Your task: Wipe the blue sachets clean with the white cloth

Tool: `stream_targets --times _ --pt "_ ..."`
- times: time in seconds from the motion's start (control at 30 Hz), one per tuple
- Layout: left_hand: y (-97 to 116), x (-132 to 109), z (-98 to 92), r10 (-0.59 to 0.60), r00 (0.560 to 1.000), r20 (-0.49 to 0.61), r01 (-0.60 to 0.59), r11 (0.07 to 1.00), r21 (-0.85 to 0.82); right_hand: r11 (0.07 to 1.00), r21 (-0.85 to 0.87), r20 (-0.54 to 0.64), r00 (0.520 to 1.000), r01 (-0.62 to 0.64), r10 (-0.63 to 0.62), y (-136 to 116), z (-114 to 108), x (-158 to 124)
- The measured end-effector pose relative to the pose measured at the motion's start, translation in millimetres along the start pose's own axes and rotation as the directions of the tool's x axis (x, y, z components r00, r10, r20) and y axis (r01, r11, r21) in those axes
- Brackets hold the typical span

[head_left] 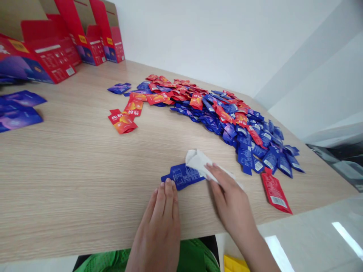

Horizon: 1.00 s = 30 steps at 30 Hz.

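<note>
- Left hand (159, 223): open, fingers flat, tips touching the lower edge of the blue foil sachet (183, 176); holds nothing.
- Right hand (231, 194): half-curled on a crumpled white tissue (201, 162) (paper or cloth, unclear) over the sachet's right end; grip uncertain.
- Sachet: lies crosswise, long axis left-right, between both hands.
- Glossy heap of red and blue sachets (224, 117): upper middle, on the wood-grain worktop (70, 170).

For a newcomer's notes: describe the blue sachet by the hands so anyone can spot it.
On the wooden table, look below the big heap of red and blue sachets. One blue sachet lies apart there, printed back up, between the left hand and right hand, its end under a white cloth.
</note>
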<state>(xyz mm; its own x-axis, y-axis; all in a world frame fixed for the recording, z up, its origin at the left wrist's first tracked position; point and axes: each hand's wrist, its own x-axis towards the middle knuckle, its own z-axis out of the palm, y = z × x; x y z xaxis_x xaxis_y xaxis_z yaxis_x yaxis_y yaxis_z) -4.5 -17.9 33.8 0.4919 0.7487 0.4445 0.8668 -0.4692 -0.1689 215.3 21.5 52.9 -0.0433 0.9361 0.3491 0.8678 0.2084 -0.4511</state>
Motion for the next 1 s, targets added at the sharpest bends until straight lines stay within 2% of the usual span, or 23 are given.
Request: stream_targets --times 0.07,0.1,0.2,0.27,0.3,0.37,0.43,0.5,0.57,0.63,0.7,0.77,0.8,0.87,0.93,1.0 --pt "2 0 0.2 -0.001 1.000 0.004 0.001 1.000 -0.001 0.997 -0.041 -0.053 0.996 -0.069 0.067 8 -5 4" --pt "3 1 -0.1 -0.006 1.000 -0.004 0.006 1.000 -0.002 0.998 -0.028 -0.061 0.996 -0.063 0.062 4 -6 4" --pt "5 7 -2.8 -0.031 0.999 -0.020 0.030 0.999 -0.014 0.990 0.098 0.019 0.994 0.102 -0.104 -24 2 1" --pt "4 10 -4.7 -0.054 0.998 -0.014 0.053 0.998 -0.023 0.962 0.156 0.084 0.968 0.223 -0.237 -40 9 -2" --pt "4 10 -5.2 -0.052 0.999 -0.008 0.051 0.998 -0.025 0.956 0.158 0.101 0.959 0.247 -0.264 -41 12 -2" --pt "2 8 -4.5 -0.035 0.999 -0.003 0.035 0.999 -0.025 0.975 0.108 0.091 0.974 0.196 -0.206 -31 11 1" --pt "1 3 -2.1 -0.011 1.000 0.007 0.011 0.999 -0.030 0.998 0.015 0.038 0.997 0.059 -0.060 -10 5 4" --pt "3 -1 0.8 -0.019 1.000 0.018 0.020 0.999 -0.037 0.997 -0.055 -0.031 0.998 -0.056 0.055 6 -2 6" --pt "5 -3 2.9 -0.027 0.999 0.025 0.028 0.999 -0.042 0.997 -0.037 -0.060 0.996 -0.070 0.068 6 -6 5" --pt "6 -2 3.8 -0.026 0.999 0.028 0.027 0.999 -0.039 0.998 0.049 -0.006 0.999 0.036 -0.036 -9 -3 1" --pt "6 0 3.6 -0.021 0.999 0.031 0.022 0.999 -0.027 0.975 0.125 0.067 0.979 0.181 -0.190 -26 3 -4" --pt "4 1 3.0 -0.023 0.999 0.028 0.024 1.000 -0.013 0.962 0.134 0.093 0.964 0.238 -0.251 -30 8 -4" --pt "3 1 2.7 -0.020 0.999 0.031 0.020 1.000 -0.011 0.971 0.112 0.083 0.972 0.212 -0.221 -26 8 -3" --pt "2 1 2.2 -0.012 0.999 0.031 0.013 1.000 -0.014 0.996 0.036 0.026 0.996 0.085 -0.086 -9 4 0" --pt "1 1 1.9 -0.003 1.000 0.031 0.004 1.000 -0.025 0.999 -0.037 -0.047 0.998 -0.036 0.034 6 -2 4" --pt "2 3 1.4 0.000 1.000 0.009 0.000 1.000 -0.028 0.998 -0.035 -0.079 0.996 -0.048 0.045 5 -6 5"
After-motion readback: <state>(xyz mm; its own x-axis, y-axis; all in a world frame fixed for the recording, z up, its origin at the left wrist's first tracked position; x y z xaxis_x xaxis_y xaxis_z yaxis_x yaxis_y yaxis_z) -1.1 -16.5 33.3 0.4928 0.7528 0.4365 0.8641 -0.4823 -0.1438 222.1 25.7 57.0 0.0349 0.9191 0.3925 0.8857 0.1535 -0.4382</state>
